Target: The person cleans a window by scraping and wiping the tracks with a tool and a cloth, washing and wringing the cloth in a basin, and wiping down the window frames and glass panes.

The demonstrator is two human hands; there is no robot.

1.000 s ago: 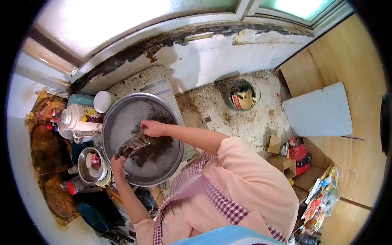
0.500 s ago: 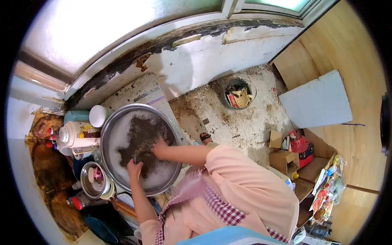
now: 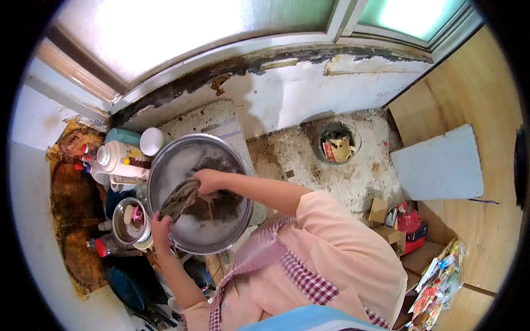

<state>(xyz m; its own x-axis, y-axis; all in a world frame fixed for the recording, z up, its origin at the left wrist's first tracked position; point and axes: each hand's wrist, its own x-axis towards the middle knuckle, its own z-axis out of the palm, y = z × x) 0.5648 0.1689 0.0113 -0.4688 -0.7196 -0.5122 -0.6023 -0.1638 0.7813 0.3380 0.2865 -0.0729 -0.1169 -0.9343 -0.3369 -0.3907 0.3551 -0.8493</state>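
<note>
A large round metal basin (image 3: 247, 215) holds murky, sudsy water. Above it stretches a wet, grey-brown cloth (image 3: 181, 198), bunched between both hands. My left hand (image 3: 162, 225) grips the cloth's lower end near the basin's left rim. Around its upper right end, the fingers of my right hand (image 3: 207, 182) are closed. White foam lies on the water at the left and bottom, with a darker patch at the right.
Left of the basin stand a cream jug (image 3: 117, 156), a white-lidded jar (image 3: 152, 141) and a small metal bowl (image 3: 122, 229) with a pink brush. A bin (image 3: 337, 143) stands on the floor; cardboard boxes (image 3: 386, 233) are at the right.
Both hands have come up out of the water with the cloth, which now shows stretched between them. My left hand has moved toward the basin's left rim. The view has shifted slightly.
</note>
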